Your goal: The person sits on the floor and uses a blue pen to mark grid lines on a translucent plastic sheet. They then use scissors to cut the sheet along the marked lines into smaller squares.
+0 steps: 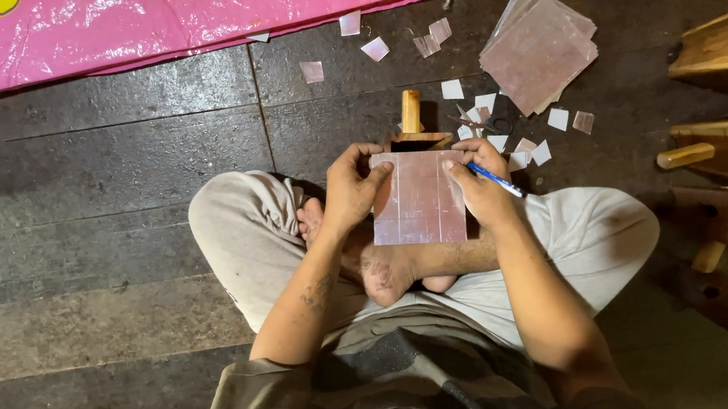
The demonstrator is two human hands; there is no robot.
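Sheet, a shiny pinkish square with faint ruled lines running top to bottom, is held over the lap of a person seated cross-legged on the dark plank floor, its top edge resting against a small wooden block with an upright peg. Left hand is clamped on the sheet's left edge, thumb laid across the upper corner, fingers curled behind. Right hand is closed round a blue pen and pressed on the upper right edge, the pen's tip apparently at or just beside the sheet's right edge; the exact contact point cannot be told. Judged from this, a line is being marked. For a clean mark, the sheet should be kept flat and pinned hard by the left thumb, the pen drawn lightly along one steady direction parallel to the lines already ruled, and the glossy face kept free of smears. Sheet lies between the two hands, touching both, above the bare feet. Noted nearby: a stack of like sheets on the floor beyond, small cut squares scattered near the block, pink plastic sheeting at the far edge, wooden frames to the right.
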